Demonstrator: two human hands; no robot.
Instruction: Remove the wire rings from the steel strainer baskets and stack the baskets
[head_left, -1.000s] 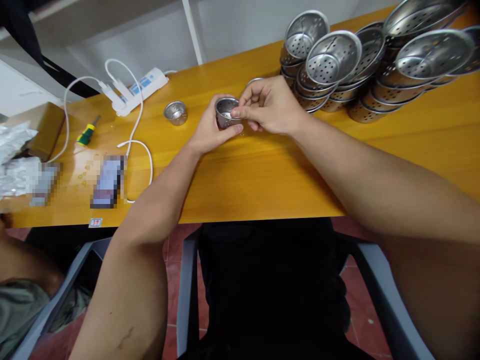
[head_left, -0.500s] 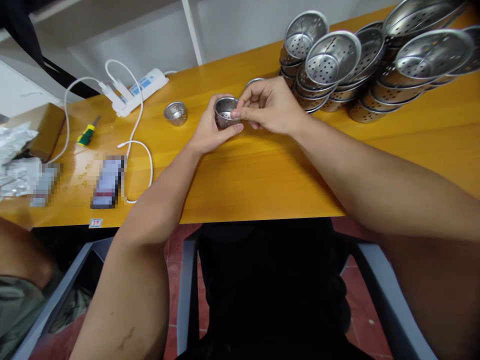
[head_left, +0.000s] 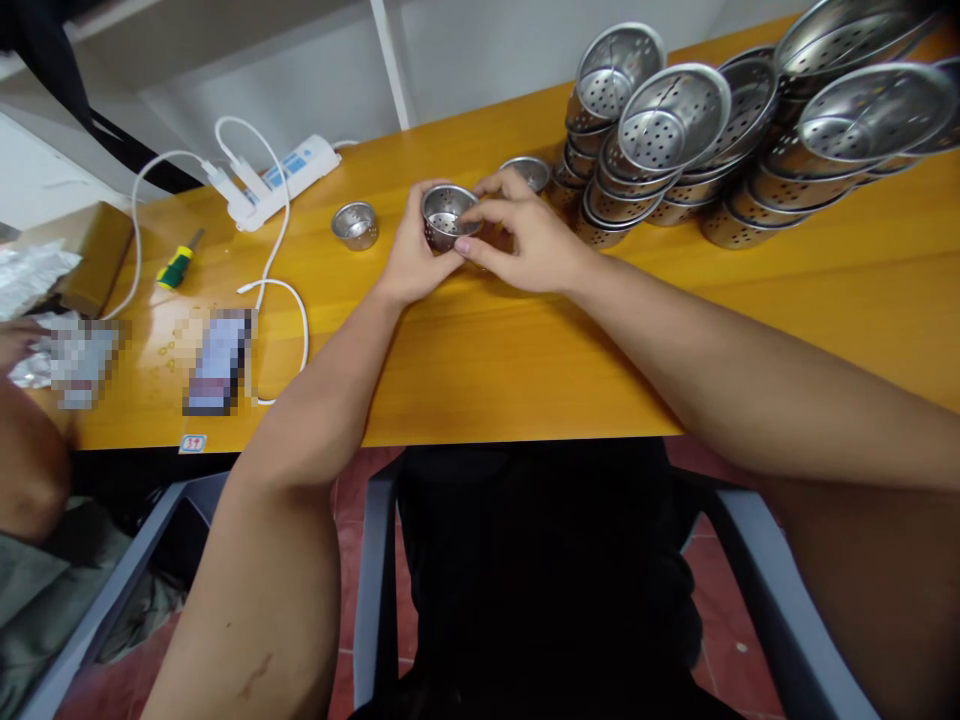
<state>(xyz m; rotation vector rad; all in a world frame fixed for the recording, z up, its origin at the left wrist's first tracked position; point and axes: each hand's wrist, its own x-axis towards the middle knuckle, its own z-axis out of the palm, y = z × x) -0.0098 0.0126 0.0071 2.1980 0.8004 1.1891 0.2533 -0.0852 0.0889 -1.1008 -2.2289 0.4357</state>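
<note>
A small perforated metal cup (head_left: 442, 212) is in my hands above the table, tilted so its holed bottom shows. My left hand (head_left: 416, 255) wraps round its left side. My right hand (head_left: 517, 230) is at its right side, with curved fingers at the rim and the thumb low at the front; the other fingers are partly hidden. To the left stands a similar small metal cup (head_left: 355, 228). Just behind my right hand is another perforated metal cup (head_left: 534, 172), partly covered by the hand.
Leaning stacks of perforated metal cups (head_left: 660, 140) fill the back right. At the left are a power strip (head_left: 289, 180) with white cables, a screwdriver (head_left: 177, 266), a phone (head_left: 217, 360) and a cardboard box (head_left: 97, 255). Another person's arm (head_left: 30, 450) reaches in at the left edge.
My right hand's pinch at the rim has loosened, its fingers now spread around the cup's right side. The cup shifted slightly left. Another person's hand has come to the plastic at far left.
</note>
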